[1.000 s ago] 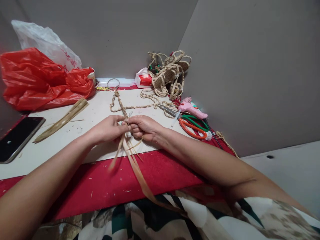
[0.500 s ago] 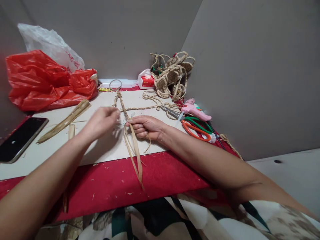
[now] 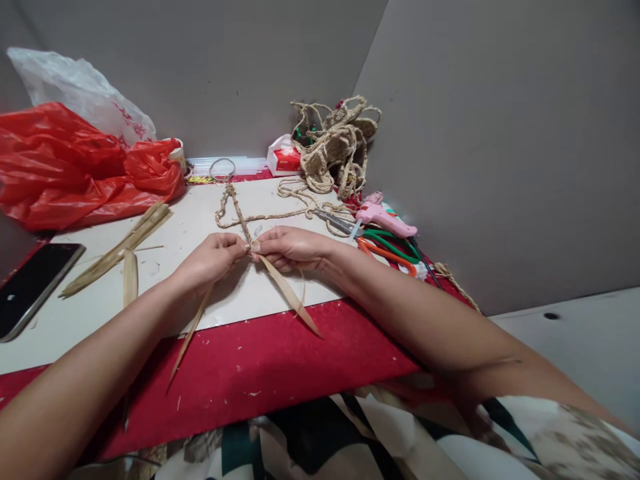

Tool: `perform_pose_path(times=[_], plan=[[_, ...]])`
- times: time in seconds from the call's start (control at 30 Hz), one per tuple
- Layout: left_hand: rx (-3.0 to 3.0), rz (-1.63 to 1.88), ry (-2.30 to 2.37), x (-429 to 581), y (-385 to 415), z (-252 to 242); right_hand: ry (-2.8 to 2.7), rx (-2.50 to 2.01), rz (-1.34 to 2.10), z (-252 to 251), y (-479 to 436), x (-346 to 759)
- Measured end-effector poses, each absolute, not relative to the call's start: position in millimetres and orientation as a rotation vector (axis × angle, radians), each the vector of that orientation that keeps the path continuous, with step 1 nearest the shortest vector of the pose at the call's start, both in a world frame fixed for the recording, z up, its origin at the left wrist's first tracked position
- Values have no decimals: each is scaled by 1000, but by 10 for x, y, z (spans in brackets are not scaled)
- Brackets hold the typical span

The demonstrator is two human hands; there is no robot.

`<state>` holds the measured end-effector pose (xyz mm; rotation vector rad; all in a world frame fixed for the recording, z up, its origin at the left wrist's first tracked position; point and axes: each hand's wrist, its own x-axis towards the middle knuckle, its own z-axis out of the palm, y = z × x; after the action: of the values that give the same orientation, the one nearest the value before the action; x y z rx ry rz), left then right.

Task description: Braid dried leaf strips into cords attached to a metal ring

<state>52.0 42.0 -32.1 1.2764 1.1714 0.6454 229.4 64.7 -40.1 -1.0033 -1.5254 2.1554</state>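
Note:
My left hand and my right hand meet fingertip to fingertip over a pale board, both pinched on dried straw strips. One strip trails down and left from my left hand. Another strip runs down and right from my right hand onto the red cloth. From the pinch a braided straw cord leads away across the board toward the back.
A bundle of straw strips and a loose strip lie left on the board. A phone is at far left, red plastic bag behind. Rope pile, pink glue gun and orange scissors sit right.
My left hand, which had drawn away to the left, has come back to the right hand and pinched a strip. The hanging strips have spread apart to left and right.

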Motion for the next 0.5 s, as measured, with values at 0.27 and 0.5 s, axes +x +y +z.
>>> perform_pose_path(times=[0.27, 0.5], plan=[[1299, 559, 1224, 543, 469, -345, -2299, -1196, 1201, -322, 576, 2252], [1271, 576, 1249, 575, 473, -372, -2459, -1277, 795, -314, 524, 2245]])
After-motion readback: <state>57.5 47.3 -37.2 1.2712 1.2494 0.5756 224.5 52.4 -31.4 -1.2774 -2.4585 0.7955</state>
